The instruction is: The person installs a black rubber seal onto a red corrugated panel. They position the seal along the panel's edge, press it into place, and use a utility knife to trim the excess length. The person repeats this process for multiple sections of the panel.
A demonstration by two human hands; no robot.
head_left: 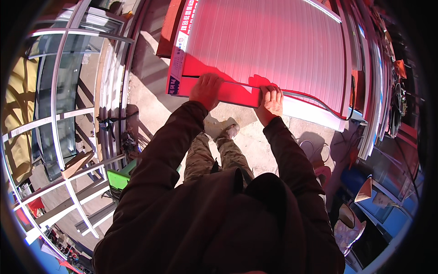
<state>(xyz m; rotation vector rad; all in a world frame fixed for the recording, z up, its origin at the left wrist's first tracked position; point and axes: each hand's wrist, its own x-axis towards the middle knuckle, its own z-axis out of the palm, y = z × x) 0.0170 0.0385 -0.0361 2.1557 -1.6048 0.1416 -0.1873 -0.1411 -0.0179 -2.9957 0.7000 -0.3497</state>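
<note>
A large slatted panel (269, 50), tinted pink-red by the light, lies in front of me with a printed band (179, 50) along its left side. At its near edge is a flat red strip (238, 92). My left hand (207, 90) is closed over the strip's left part, fingers curled across the top. Around its right end my right hand (271, 101) is closed too, with the fingers bent over it. The undersides of both grips are hidden. To the right of my right hand, a dark cable (315, 99) runs along the panel's near edge.
Metal window frames (57, 114) with glass stand on the left, beside stacked long profiles (109, 91). More long profiles (372, 91) lean at the right. A green container (119, 179) sits low left. Pale concrete floor (255, 141) lies around my feet.
</note>
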